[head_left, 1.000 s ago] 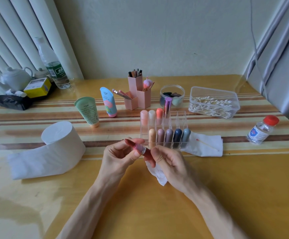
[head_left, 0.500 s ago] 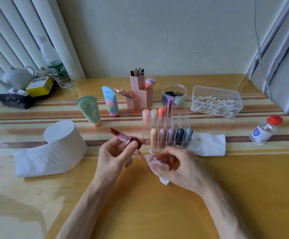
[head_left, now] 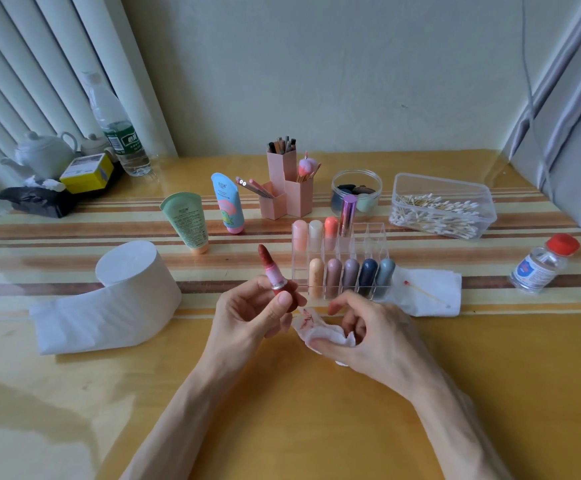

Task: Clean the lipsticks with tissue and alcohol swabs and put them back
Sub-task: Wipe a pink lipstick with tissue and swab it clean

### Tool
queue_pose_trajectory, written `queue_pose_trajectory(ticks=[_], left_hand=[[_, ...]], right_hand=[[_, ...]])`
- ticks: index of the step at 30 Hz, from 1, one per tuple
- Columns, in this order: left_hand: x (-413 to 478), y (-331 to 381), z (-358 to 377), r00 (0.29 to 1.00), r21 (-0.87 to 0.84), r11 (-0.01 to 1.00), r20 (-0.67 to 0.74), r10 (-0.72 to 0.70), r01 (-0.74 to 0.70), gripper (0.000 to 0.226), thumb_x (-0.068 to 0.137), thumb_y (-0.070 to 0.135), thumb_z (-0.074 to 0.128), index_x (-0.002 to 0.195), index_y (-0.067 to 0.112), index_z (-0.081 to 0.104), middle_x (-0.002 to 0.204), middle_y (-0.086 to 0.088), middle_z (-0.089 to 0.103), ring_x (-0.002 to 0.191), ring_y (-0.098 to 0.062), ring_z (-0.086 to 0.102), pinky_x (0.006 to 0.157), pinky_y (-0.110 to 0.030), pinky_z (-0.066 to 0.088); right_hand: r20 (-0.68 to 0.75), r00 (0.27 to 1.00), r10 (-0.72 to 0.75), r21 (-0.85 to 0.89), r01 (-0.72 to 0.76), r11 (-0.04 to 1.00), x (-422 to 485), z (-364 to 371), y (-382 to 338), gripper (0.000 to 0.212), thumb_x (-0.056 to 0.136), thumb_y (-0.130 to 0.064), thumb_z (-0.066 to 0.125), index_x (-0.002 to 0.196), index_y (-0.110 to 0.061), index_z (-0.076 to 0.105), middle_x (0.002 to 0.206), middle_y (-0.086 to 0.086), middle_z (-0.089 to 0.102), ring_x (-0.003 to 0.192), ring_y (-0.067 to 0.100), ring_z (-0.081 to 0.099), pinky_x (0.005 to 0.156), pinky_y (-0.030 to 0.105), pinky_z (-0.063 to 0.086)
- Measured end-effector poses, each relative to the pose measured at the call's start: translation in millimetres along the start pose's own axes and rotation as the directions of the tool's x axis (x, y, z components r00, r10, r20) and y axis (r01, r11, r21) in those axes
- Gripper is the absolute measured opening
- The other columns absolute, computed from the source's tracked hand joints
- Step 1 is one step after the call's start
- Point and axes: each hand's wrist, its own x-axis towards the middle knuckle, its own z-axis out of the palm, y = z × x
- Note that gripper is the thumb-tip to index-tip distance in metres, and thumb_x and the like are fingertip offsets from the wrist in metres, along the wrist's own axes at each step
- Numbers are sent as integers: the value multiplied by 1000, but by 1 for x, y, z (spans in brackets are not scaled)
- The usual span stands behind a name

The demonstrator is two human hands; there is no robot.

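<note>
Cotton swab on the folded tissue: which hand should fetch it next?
Probably the right hand: the cotton swab lies on its side, and it holds only a stained tissue, while the left hand grips the open lipstick.

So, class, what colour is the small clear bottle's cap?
Red cap, seen best in head view.
</note>
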Motion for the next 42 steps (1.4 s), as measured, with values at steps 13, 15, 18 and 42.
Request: queue_pose_trajectory(ticks=[13,15,18,42], left_hand=[[-1,-4,4,985,12,999,166,-50,49,44,90,43,78,109,3,75,86,-14,75,57,-22,61,52,-25,47],[0,-5,4,980,-20,996,181,-85,90,44,88,41,81,104,2,69,89,-18,77,57,-22,65,52,-25,48],[0,-8,5,975,-11,994,199,-103,107,32,94,28,77,100,0,64,89,-19,77,59,-23,67,52,-26,49],[0,-2,9,949,-79,977,266,-172,199,43,97,50,67,94,8,72,81,-1,65,63,-14,51,60,-26,47]], right_hand=[[-219,976,-6,484,114,868,2,-4,-9,19,88,-14,84,103,-21,74,95,-16,76,91,10,75,77,17,57],[-309,951,28,522,145,840,3,-2,-11,19,86,-15,86,102,-19,77,93,-16,77,87,11,76,76,18,59],[-332,936,120,682,150,716,4,-2,-16,21,81,-17,87,100,-18,79,94,-6,81,88,15,78,79,21,60],[58,998,-38,923,-39,382,7,5,-18,35,86,-43,79,104,-14,80,88,13,73,93,28,72,95,32,55]])
